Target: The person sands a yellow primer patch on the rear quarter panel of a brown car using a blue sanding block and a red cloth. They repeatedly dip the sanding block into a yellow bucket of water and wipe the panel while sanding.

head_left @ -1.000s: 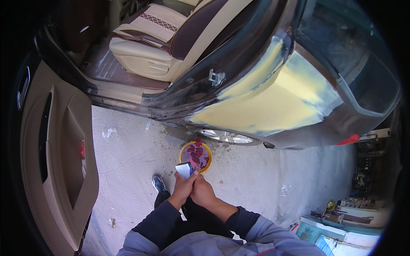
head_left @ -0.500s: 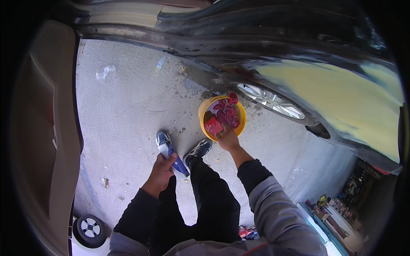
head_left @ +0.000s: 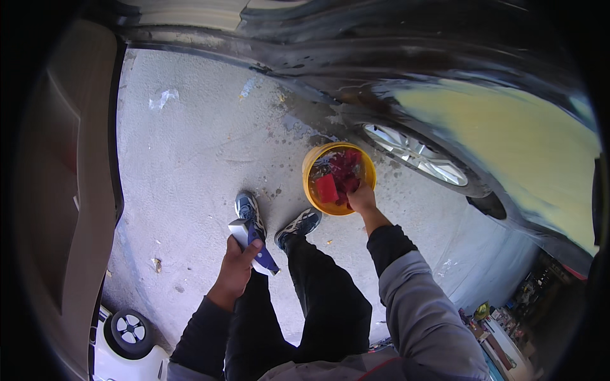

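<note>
Looking down, a person stands on grey concrete ground [head_left: 190,178] beside a dark car [head_left: 318,57]. A second ago both hands met around one blue-and-white hand tool [head_left: 267,259]; now they are apart. The left hand [head_left: 236,267] alone grips the tool, thumb on top, in front of the left leg. The right hand [head_left: 362,200] has shifted, in the last half second, from beside a red block [head_left: 326,188] to the right side of a yellow bucket [head_left: 318,200], its fingers inside the rim, at the dark red cloth [head_left: 343,166]. Whether those fingers are closed on the cloth cannot be told. The work seems divided now: one hand keeps the tool clear while the other attends to the bucket's contents.

Counted: two hands, one tool, one bucket, one red block inside it, apart from the right hand. The cloth is bunched, so its pieces cannot be counted. There are two blue-and-white shoes [head_left: 300,225], one silver-spoked wheel [head_left: 416,152] near the bucket, one large pale yellow patch [head_left: 495,133] on the dark car, one open brown door [head_left: 89,209] at left, and part of one white car [head_left: 121,355] at lower left, showing one wheel.
</note>
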